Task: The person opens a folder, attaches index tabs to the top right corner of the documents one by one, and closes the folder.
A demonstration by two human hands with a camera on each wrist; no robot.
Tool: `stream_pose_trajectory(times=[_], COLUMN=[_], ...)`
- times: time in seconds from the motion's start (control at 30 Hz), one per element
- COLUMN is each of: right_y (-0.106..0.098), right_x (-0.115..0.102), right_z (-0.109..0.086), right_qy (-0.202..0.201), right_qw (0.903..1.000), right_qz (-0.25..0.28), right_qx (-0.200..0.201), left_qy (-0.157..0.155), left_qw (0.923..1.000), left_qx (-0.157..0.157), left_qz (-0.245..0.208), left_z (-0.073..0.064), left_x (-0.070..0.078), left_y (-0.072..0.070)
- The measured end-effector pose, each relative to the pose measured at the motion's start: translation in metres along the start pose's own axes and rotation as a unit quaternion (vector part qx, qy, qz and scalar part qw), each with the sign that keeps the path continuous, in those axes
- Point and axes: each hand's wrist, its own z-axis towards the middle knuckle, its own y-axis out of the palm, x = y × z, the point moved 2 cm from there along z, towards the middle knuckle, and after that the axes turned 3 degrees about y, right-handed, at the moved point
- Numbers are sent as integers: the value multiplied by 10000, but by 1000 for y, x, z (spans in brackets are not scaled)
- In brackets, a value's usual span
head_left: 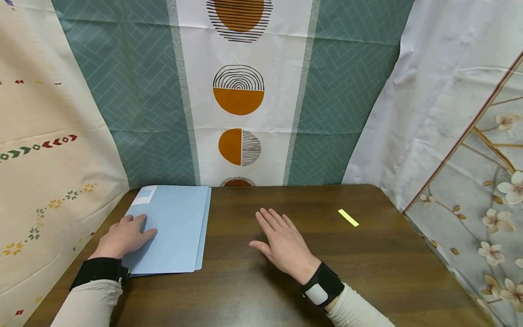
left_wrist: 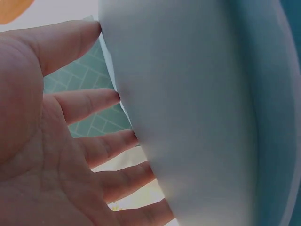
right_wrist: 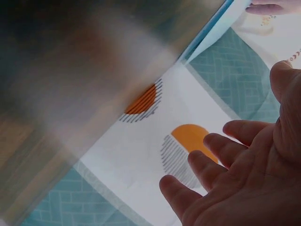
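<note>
A light blue folder (head_left: 175, 227) with a white label at its top left corner lies on the left part of the table. My left hand (head_left: 127, 237) rests on the folder's left side, fingers spread and lightly bent. In the left wrist view, the thumb and fingertips of the left hand (left_wrist: 56, 136) touch the pale blue surface (left_wrist: 188, 117). Over the middle of the table my right hand (head_left: 283, 243) is held palm down, fingers extended and thumb apart, touching no object. The right wrist view shows the empty palm of the right hand (right_wrist: 244, 169).
A small yellow strip (head_left: 348, 217) lies on the brown wooden table (head_left: 392, 259), right of the right hand. Patterned cloth (head_left: 241, 109) hangs behind the table's far edge. Cream cloth (head_left: 45, 181) hangs on the left, floral cloth (head_left: 482, 218) on the right.
</note>
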Motion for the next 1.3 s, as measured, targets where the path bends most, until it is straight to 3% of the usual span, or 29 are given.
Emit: stream_pose_trajectory(times=[0.23, 0.47, 0.97, 1.3], right_y=[4, 5, 7, 4], right_x=[8, 13, 20, 21], right_z=[-2, -3, -6, -13], right_qy=[264, 359, 481, 312], right_qw=[9996, 9991, 9978, 9981], right_qz=[69, 76, 9, 35], right_qx=[-125, -226, -464, -536], left_qy=[64, 151, 560, 898], left_qw=[9999, 9993, 9946, 9867], left_qx=[20, 163, 591, 914], left_qz=[85, 296, 647, 1001], left_z=[-2, -4, -2, -2], left_x=[11, 26, 93, 137], left_y=[3, 17, 42, 57])
